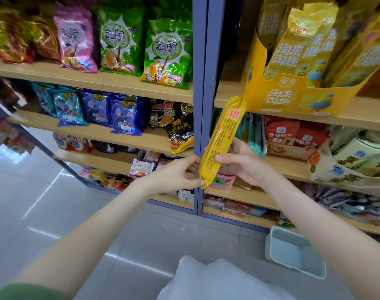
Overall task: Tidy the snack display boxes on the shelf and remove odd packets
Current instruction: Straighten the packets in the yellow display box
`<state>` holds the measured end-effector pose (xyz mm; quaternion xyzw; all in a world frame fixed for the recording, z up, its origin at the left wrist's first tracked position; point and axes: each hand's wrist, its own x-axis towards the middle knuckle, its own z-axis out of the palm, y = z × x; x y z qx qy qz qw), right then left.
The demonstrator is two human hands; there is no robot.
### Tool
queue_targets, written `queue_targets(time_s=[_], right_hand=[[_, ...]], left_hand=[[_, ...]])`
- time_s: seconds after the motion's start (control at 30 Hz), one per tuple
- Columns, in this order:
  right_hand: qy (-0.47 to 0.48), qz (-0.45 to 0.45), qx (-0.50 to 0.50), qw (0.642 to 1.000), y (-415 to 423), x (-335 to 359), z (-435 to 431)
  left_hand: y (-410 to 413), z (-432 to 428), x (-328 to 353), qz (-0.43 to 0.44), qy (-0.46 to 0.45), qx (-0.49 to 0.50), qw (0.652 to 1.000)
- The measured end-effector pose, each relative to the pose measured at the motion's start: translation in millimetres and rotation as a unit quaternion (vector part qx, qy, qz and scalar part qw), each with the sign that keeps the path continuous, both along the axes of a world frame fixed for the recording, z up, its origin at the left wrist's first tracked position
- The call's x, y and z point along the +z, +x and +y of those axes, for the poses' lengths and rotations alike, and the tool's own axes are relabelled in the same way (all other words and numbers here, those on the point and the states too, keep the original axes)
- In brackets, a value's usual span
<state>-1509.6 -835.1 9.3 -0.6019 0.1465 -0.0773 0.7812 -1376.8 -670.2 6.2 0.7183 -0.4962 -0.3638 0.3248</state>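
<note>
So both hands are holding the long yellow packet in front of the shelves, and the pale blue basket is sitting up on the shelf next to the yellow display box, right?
Not quite. In the head view the pale blue basket sits on the floor at the foot of the shelves, not beside the yellow display box. The rest holds: the left hand and right hand both hold the long yellow packet.

single head view, angled down, close to shelves point(102, 83), wide-angle
</note>
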Motion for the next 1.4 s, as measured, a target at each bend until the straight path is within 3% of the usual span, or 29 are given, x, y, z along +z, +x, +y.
queue_targets(time_s=[0.1,0.23,0.37,0.5,0.57,0.63,0.7,0.83,1.0,1.13,1.27,1.4], right_hand=[[-0.087,0.014,-0.009,0.996,-2,22,-1],[-0.269,-0.03,-0.143,0.952,-3,74,-3],[-0.443,-0.118,-0.221,0.861,-4,123,-12],[-0.533,-0.124,-0.216,0.808,-7,148,-26],[-0.614,-0.118,-0.253,0.738,-12,153,-42],[-0.711,-0.096,-0.313,0.622,-16,152,-64],[-0.739,-0.055,-0.342,0.578,-18,147,-80],[-0.767,-0.059,-0.31,0.559,-15,135,-96],[-0.773,-0.129,-0.266,0.561,-14,132,-109],[-0.784,-0.16,-0.26,0.541,-10,130,-116],[-0.8,-0.184,-0.257,0.509,-8,127,-125],[-0.821,-0.185,-0.265,0.47,-5,123,-132]], left_hand=[[14,1,12,-0.024,-0.015,-0.005,1.0],[22,-14,59,-0.123,-0.121,0.008,0.985],[-10,-45,126,-0.187,-0.355,0.063,0.914],[-20,-82,153,-0.215,-0.462,0.086,0.856],[-11,-93,157,-0.169,-0.486,0.109,0.85],[-2,-100,163,-0.155,-0.514,0.131,0.834],[7,-106,167,-0.137,-0.546,0.144,0.814],[20,-122,167,-0.134,-0.577,0.157,0.79],[22,-150,154,-0.144,-0.514,0.128,0.836],[15,-167,156,-0.13,-0.513,0.143,0.837],[15,-180,156,-0.052,-0.505,0.157,0.847],[19,-185,152,-0.145,-0.436,0.1,0.882]])
